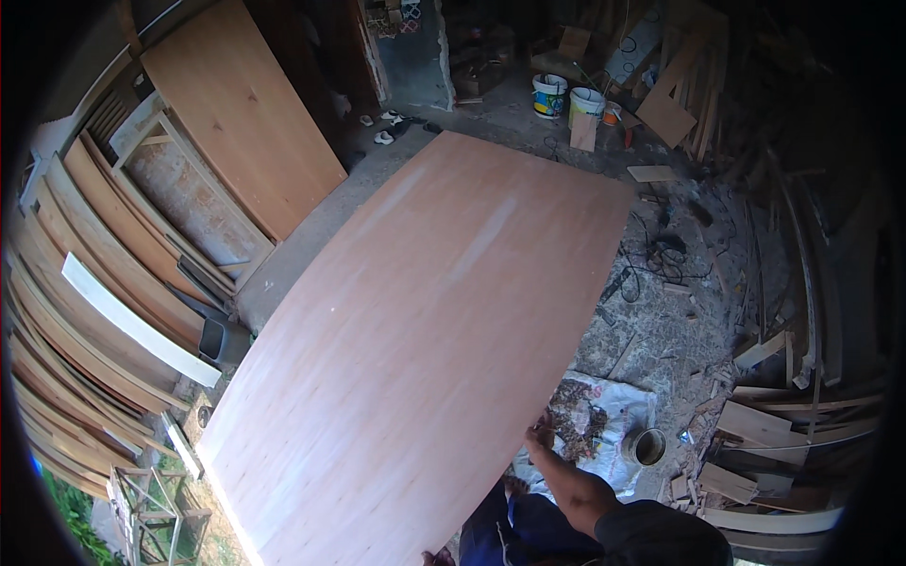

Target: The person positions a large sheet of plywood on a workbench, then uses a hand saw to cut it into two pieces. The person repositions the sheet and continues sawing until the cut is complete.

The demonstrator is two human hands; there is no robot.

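A large pale pinkish plywood sheet [415,321] fills the middle of the head view, reaching from the bottom left toward the back of the room. My right hand [538,436] grips its right edge, with my forearm coming from the lower right. My left hand [437,557] is on the same edge lower down, partly cut off by the bottom of the picture. My bare foot and dark blue clothing show below the sheet. Beside my right hand, on the floor, lie a white sack [618,406] with brown debris on it and a metal can [645,446].
Boards and panels [132,311] lean along the left, near a grey bin [224,340] and a metal stand [160,514]. At the back are buckets [549,94], sandals [384,137] and leaning offcuts [665,123]. Cables [651,255] and scraps litter the right floor, beside stacked wood [774,434].
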